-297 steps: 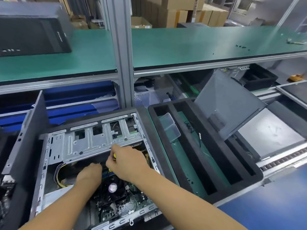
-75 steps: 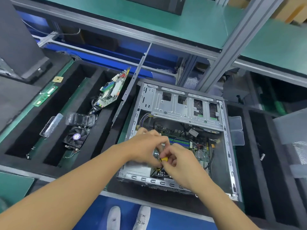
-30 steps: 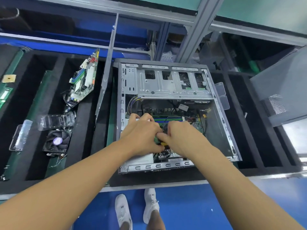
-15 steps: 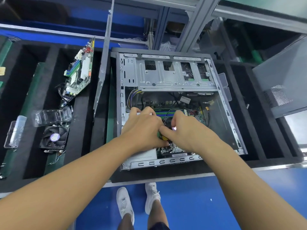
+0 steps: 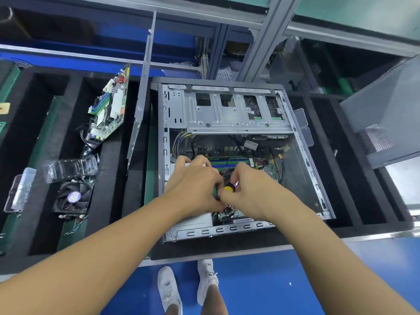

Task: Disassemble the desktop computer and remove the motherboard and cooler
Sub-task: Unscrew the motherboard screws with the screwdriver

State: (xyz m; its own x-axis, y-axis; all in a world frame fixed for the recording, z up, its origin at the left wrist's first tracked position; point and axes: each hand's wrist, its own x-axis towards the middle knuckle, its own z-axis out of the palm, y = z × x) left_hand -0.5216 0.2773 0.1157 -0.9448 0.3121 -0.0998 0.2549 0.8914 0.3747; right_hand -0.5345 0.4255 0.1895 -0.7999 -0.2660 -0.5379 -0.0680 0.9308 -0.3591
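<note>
Left hand [image 5: 193,185] has joined right hand [image 5: 252,193] at screwdriver [image 5: 228,188]

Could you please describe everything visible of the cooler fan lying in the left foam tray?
The cooler fan is a square black frame with dark blades round a hub bearing a shiny purple label. It lies flat, blades up, in a slot of the black foam tray, screws at its corners, thin wires trailing off its near edge. A clear plastic pack lies just beyond it. Nothing holds it.
</note>
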